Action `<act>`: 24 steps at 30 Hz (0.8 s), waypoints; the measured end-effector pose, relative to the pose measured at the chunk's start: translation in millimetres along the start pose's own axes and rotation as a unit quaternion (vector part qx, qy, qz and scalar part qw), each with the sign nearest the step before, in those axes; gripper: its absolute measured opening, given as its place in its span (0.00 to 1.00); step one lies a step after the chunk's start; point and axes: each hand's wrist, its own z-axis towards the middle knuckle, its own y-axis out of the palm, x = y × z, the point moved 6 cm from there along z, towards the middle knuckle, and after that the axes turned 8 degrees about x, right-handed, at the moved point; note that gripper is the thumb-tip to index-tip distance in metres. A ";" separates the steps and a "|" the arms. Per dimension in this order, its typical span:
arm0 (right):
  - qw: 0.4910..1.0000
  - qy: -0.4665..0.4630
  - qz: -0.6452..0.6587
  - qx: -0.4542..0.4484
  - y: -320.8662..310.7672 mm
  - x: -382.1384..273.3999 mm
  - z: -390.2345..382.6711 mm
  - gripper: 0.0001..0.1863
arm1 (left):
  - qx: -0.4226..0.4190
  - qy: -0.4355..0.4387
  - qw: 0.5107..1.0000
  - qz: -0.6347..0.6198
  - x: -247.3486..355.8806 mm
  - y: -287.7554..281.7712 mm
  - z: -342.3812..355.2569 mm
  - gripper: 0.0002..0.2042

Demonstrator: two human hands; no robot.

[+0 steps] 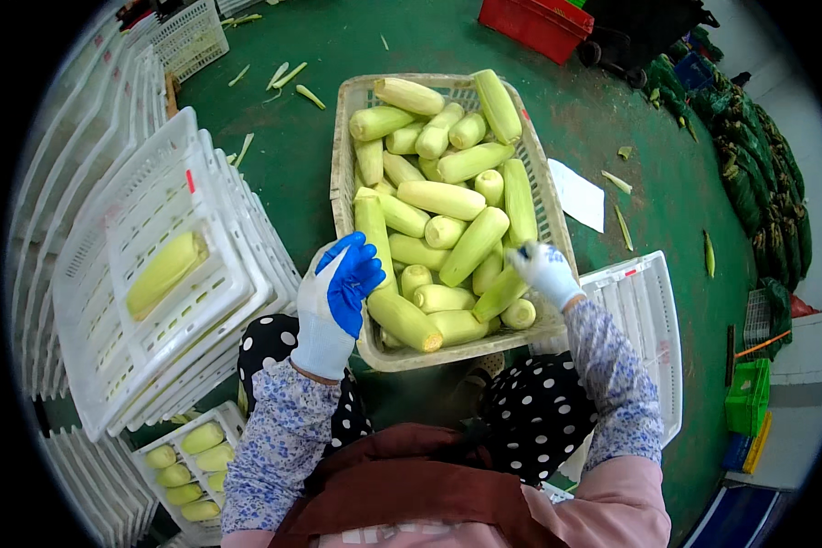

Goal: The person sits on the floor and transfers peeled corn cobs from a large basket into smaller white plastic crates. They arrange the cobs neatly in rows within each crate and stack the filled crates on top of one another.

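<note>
Currently, I have the left hand (345, 290) loosely spread, fingers part-curled and seemingly empty, over the near left edge of the basket (457, 356). My right hand (546, 271) is bent over the upper end of a slanting ear (498, 297) inside the basket's right side; with the slight blur, I can't tell whether it pinches that ear or only covers it. Between and beyond both hands, the basket is heaped with pale green ears (440, 199), husks mostly stripped down. Left of my left hand, the top tray (128, 219) of a white stack bears one lone ear (166, 274); nearer me, below that stack, the lower tray (237, 416) has several ears laid in two columns. So I judge only a small part is trayed, with most ears loose in the basket. Below my right hand, another white tray (644, 310) lies just beside the basket.
</note>
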 end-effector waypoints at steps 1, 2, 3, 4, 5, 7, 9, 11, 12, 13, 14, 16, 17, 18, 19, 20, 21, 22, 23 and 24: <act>0.978 0.102 0.176 -0.054 19.3 17.1 12.2 0.28 | 0.007 0.011 1.000 -0.001 0.6 4.9 5.5 0.15; 0.912 0.198 0.344 -0.102 39.2 29.8 19.9 0.30 | 0.014 0.022 1.000 -0.002 1.7 9.5 12.4 0.15; 0.876 0.259 0.386 -0.126 54.3 22.2 27.5 0.35 | 0.030 0.042 0.999 0.000 8.2 7.1 17.2 0.15; 0.907 0.237 0.342 -0.068 60.6 20.8 42.9 0.35 | 0.033 0.055 0.998 0.002 11.8 5.5 21.2 0.15; 0.931 0.212 0.296 -0.009 70.8 19.4 57.7 0.36 | 0.037 0.067 0.997 0.003 15.8 2.0 24.1 0.15; 0.930 0.247 0.270 0.031 81.9 5.0 74.1 0.49 | 0.056 0.092 0.994 0.014 17.4 -8.1 30.5 0.16; 0.952 0.246 0.162 0.082 86.7 -15.7 77.3 0.52 | 0.046 0.095 0.994 0.018 20.2 -5.8 29.2 0.16; 0.954 0.246 0.141 0.094 89.6 -28.2 73.9 0.53 | 0.046 0.089 0.995 0.022 18.6 -7.4 30.6 0.16; 0.949 0.237 0.175 0.112 91.3 -19.3 74.5 0.52 | 0.038 0.085 0.995 0.044 14.6 -2.9 32.6 0.15; 0.942 0.225 0.210 0.131 92.3 -10.7 78.1 0.52 | 0.030 0.084 0.994 0.065 13.7 1.6 32.8 0.15; 0.934 0.213 0.245 0.149 94.3 -1.9 80.3 0.51 | 0.022 0.083 0.993 0.086 12.1 6.0 31.5 0.15; 0.807 0.292 0.510 0.057 84.9 -20.6 67.0 0.47 | 0.019 0.065 0.992 0.106 12.1 5.9 27.1 0.14; 0.734 0.254 0.629 -0.028 95.7 -27.4 72.5 0.42 | 0.015 0.048 0.993 0.110 7.5 5.1 26.6 0.14; 0.641 0.208 0.730 -0.110 96.8 -34.9 74.0 0.36 | 0.006 0.030 0.993 0.114 3.3 7.3 24.7 0.13; 0.615 0.202 0.748 -0.144 83.7 -53.1 64.6 0.34 | -0.005 -0.028 0.983 0.181 -8.9 5.8 27.2 0.17; 0.586 0.192 0.764 -0.189 57.7 -94.4 43.4 0.31 | -0.009 -0.079 0.982 0.170 -17.9 2.0 23.5 0.20; 0.557 0.188 0.777 -0.224 35.2 -116.6 22.2 0.29 | -0.043 -0.163 0.977 0.134 -36.9 5.9 18.1 0.21; 0.535 0.178 0.788 -0.247 22.5 -127.7 9.1 0.27 | -0.075 -0.243 0.962 0.099 -50.8 13.9 6.6 0.21; 0.773 -0.115 0.623 -0.016 0.1 -123.1 10.9 0.28 | -0.098 -0.244 0.961 0.085 -55.6 24.8 -3.5 0.22; 0.833 -0.388 0.326 0.220 -10.2 -134.4 -16.4 0.31 | -0.116 -0.242 0.961 0.071 -57.7 34.2 -17.9 0.23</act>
